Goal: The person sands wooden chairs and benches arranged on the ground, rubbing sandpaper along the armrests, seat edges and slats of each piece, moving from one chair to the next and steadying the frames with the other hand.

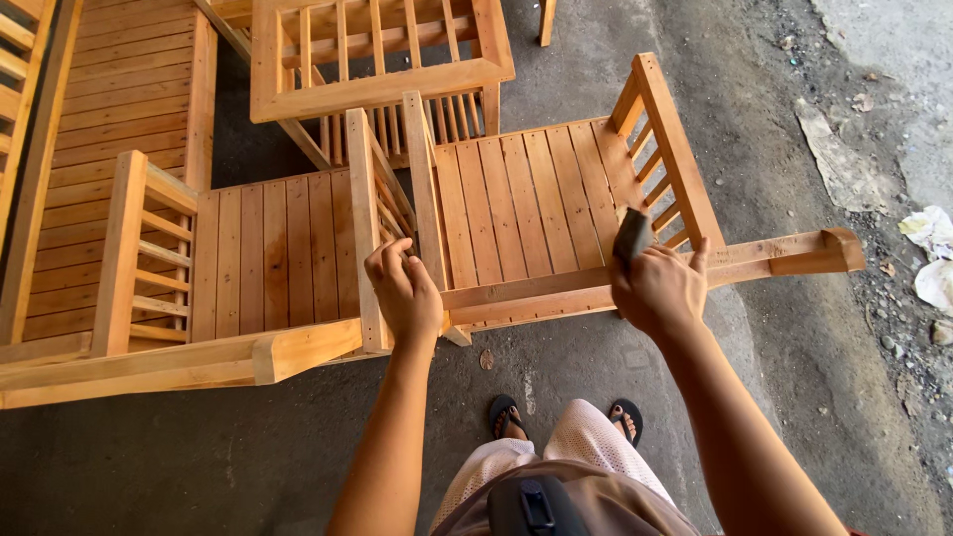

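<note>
Looking down from the head cam, I've got the right hand (pixel 660 290) wrapped shut around a small dark grey block (pixel 631 235), maybe a sanding block but I can't tell for sure, held upright just above the front rail of the unfinished light-wood slatted armchair (pixel 536 203). The left hand (pixel 404 290) sits at the chair's other front corner, fingers curled at the top of the armrest post; from this angle I can't tell whether it's actually clamped on the wood or just resting there. So the block is inside the right fist, poking out above the knuckles, with the seat slats just beyond it and the long front rail running under it and out past the wrist side. As for progress, my read is the chair is fully assembled but bare, no stain or varnish showing anywhere, so whatever surface work is going on looks early or mid-way; I can't spot which parts are already smoothed. A second matching wooden chair (pixel 258 253) stands touching, just left of the left hand, more frames (pixel 377 60) behind, all on a grey concrete floor (pixel 199 457).
</note>
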`<state>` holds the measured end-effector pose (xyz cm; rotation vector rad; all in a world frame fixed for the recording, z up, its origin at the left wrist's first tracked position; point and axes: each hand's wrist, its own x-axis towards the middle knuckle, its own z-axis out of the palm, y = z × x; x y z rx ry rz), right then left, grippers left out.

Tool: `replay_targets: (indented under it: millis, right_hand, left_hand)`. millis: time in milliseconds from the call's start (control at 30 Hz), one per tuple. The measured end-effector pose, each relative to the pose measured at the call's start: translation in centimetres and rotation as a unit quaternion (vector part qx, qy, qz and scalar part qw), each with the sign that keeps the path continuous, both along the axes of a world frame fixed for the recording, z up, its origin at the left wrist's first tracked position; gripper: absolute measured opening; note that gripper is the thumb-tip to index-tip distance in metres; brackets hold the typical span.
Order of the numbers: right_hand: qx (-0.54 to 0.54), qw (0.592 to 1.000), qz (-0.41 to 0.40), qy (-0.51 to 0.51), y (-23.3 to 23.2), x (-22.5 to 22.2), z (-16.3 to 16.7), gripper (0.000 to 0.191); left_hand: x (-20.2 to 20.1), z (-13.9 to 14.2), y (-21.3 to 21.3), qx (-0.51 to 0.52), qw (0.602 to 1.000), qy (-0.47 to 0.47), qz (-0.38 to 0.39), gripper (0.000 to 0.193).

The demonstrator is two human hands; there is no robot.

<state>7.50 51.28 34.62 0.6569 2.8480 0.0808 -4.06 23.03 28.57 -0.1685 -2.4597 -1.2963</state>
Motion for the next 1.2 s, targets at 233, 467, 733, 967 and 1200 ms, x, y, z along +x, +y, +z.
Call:
replay_targets:
  millis: [233, 467, 733, 967, 1200]
  right_hand:
    - [-0.208, 0.948, 0.212, -0.117, -14.8, -6.0, 4.7, 0.054]
    - [-0.145, 0.983, -0.005, -0.114, -1.0, -3.7, -0.2, 0.039]
    - [-0.221, 0.946, 0.177, -0.157, -13.1, -9.0, 0.8, 0.038]
    - [-0.253, 0.947, 0.096, -0.174, -4.5, -6.7, 0.1, 0.047]
    - [-0.375, 0.879, 0.202, -0.214, -6.4, -10.2, -3.9, 0.055]
  left_hand:
    - [-0.3, -0.1, -0.4, 0.029, 1.0, 0.0, 0.006, 0.024]
    - [-0.5, -0.2, -0.4, 0.049, 0.999, -0.017, -0.006, 0.027]
    - [-0.4, -0.3, -0.4, 0.084, 0.994, -0.063, 0.001, 0.031]
    - [-0.3, -0.4, -0.7, 0.097, 0.992, -0.075, 0.021, 0.034]
    - [-0.2, -0.5, -1.0, 0.113, 0.99, -0.077, 0.044, 0.034]
